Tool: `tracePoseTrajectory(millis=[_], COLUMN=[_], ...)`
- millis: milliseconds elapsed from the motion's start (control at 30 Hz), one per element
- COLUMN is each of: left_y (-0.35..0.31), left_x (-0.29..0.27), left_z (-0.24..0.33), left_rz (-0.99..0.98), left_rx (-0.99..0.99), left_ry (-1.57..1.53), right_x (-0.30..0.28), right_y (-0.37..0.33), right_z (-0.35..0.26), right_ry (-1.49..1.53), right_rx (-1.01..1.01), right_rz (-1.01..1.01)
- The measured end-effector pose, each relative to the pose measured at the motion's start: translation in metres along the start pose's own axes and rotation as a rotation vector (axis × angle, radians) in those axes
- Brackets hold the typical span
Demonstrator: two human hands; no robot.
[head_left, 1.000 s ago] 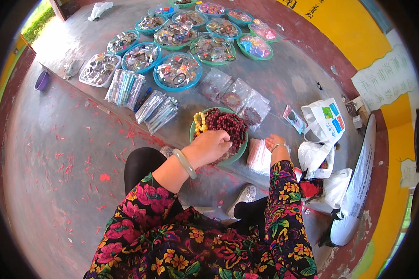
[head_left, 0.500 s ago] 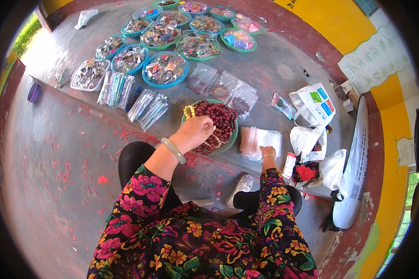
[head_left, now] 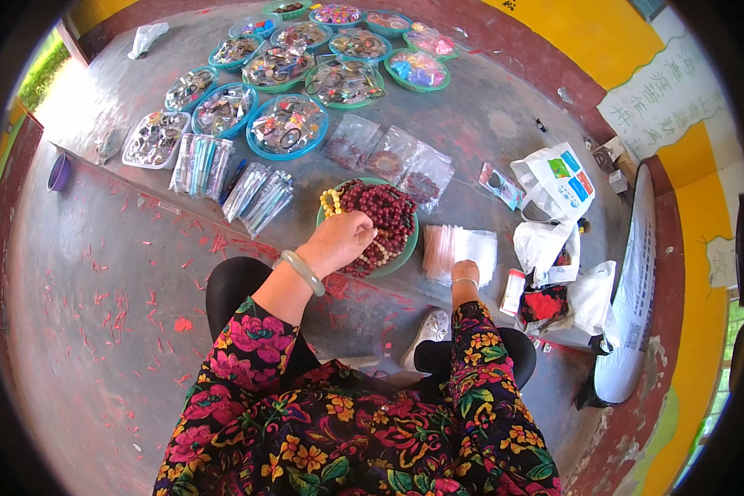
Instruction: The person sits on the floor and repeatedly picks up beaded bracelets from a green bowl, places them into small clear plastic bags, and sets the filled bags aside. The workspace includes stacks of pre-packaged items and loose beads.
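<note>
A green basin (head_left: 398, 263) in front of me is heaped with strings of dark red beads (head_left: 380, 207). A strand of pale yellow beads (head_left: 331, 202) lies at its left side. My left hand (head_left: 341, 241), with a pale bangle at the wrist, reaches over the heap. Its fingers are pinched together at the red beads; the exact grip is partly hidden. To the right lies a stack of clear plastic bags (head_left: 471, 245). My right hand (head_left: 465, 273) is closed at the near edge of that stack, its fingertips largely hidden.
Several basins of packaged small goods (head_left: 286, 126) stand at the far left. Bundles of wrapped pens (head_left: 256, 197) lie nearer. Bagged bead strings (head_left: 393, 155) lie beyond the green basin. White plastic bags (head_left: 559, 182) and a red-and-white box (head_left: 513, 291) are at right.
My right hand has shifted slightly left along the near edge of the bag stack. My left hand stays over the beads, its fingers a little lower. The whole view has tilted slightly.
</note>
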State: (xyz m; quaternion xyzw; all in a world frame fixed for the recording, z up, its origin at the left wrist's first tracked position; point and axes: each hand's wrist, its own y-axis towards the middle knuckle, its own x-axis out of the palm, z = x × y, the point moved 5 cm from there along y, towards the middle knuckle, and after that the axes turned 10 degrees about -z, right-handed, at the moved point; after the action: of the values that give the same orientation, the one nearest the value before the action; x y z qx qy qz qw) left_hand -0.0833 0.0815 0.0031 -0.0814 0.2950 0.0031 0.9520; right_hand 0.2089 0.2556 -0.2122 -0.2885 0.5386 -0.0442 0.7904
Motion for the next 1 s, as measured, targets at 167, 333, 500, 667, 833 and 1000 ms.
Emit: tracePoseTrajectory(millis=[167,333,500,667,833,1000], left_y=[0.0,0.002,0.005,0.005,-0.015,-0.025], left_x=[0.0,0.002,0.004,0.01,-0.015,-0.028], left_z=[0.003,-0.002,-0.004,0.0,0.039,0.043], left_rz=[-0.01,-0.013,0.021,0.07,0.317,0.062], left_rx=[-0.013,-0.004,0.008,0.063,0.47,0.494], left_ry=[-0.004,-0.009,0.017,-0.304,-0.315,-0.441], right_x=[-0.015,-0.033,-0.088,-0.158,-0.179,-0.206], right_y=[-0.012,-0.021,-0.048,-0.13,-0.199,-0.204], right_z=[0.008,0.034,0.019,-0.044,-0.075,-0.079], right_ry=[0.149,0.53,1.32,1.617,1.724,1.571], right_rx=[0.147,0.299,0.114,-0.328,-0.568,-0.766], right_rz=[0.014,0.276,0.367,0.225,-0.023,-0.07])
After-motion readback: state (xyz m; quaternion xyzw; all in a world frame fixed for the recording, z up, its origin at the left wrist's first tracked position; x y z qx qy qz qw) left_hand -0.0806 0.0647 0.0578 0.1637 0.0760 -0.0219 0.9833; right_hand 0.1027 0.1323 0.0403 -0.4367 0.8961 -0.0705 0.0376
